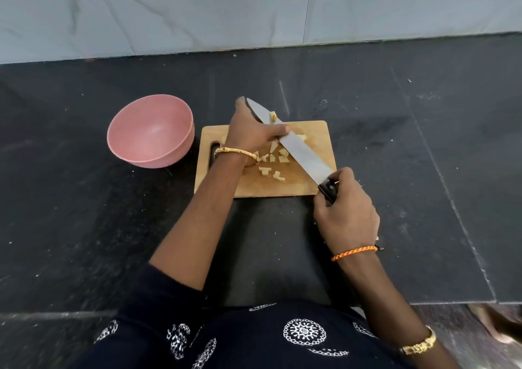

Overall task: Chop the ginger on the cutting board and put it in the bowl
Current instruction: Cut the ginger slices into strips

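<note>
A wooden cutting board [310,131] lies on the dark counter. Several pale chopped ginger pieces [271,165] are scattered across its middle. One small piece [273,115] clings to the knife blade [302,154], which slants across the board from lower right to upper left. My right hand [346,213] grips the black handle at the board's near right corner. With its fingers laid along the spine, my left hand [251,134] presses down on the far half of the blade. The pink bowl [149,131] stands left of the board, with nothing in it.
The black stone counter [409,156] extends around the board, with a pale marble wall [254,9] behind it. The counter's front edge runs just before my patterned dark clothing [282,337]. Bracelets sit on both wrists.
</note>
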